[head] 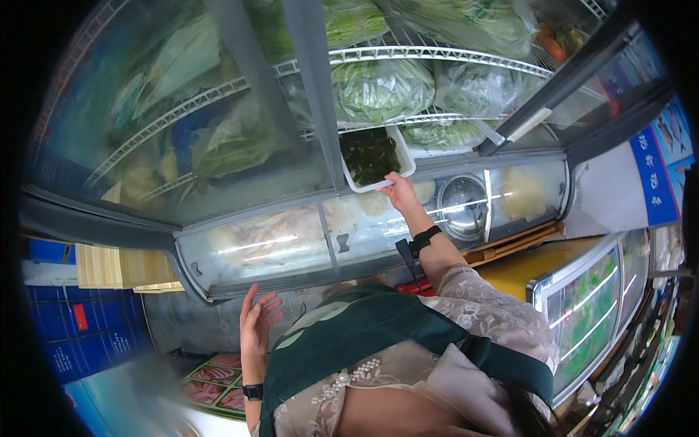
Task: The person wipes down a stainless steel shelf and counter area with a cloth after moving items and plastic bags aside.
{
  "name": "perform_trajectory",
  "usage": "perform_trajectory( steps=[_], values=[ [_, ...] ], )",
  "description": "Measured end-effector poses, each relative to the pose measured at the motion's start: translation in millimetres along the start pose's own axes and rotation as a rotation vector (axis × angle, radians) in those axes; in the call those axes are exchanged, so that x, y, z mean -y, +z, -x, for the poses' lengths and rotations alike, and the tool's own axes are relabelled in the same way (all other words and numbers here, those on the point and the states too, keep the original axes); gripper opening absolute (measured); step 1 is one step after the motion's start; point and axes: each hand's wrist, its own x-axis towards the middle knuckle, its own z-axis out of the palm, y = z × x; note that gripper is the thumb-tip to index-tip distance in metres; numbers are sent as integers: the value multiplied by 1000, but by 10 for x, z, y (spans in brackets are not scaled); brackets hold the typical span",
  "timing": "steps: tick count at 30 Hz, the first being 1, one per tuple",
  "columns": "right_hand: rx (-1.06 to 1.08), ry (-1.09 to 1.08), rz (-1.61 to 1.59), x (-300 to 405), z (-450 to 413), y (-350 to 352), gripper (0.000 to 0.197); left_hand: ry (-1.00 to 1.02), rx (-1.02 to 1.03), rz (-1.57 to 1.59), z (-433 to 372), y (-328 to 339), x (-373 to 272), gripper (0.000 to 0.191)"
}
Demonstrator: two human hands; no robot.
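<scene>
My right hand grips the near rim of a white plastic tub, its arm stretched forward with a black strap on the forearm. Dark green leafy stuff, perhaps seaweed, lies in the tub. The tub is tilted at the opening of a glass-door display fridge, below a white wire shelf. My left hand is held up at the left of my green apron, fingers apart and nothing in it. Bagged green vegetables fill the shelves above.
A lower glass-topped case runs across in front of me, with a round metal pan inside. The fridge's dark door frame stands just left of the tub. Blue boxes are stacked at left; a second glass-topped freezer is at right.
</scene>
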Motion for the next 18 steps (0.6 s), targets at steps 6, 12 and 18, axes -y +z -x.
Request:
perform_trajectory(
  steps=[6, 12, 18],
  values=[
    [35, 30, -86, -74, -624, 267, 27, -7, -159, 57, 109, 236, 84, 63],
    [-55, 87, -188, -246, -1151, 321, 38, -10, -239, 82, 138, 407, 121, 62],
    [-64, 80, -193, -316, -1236, 487, 37, 1, -225, 75, 69, 473, 126, 60]
  ],
)
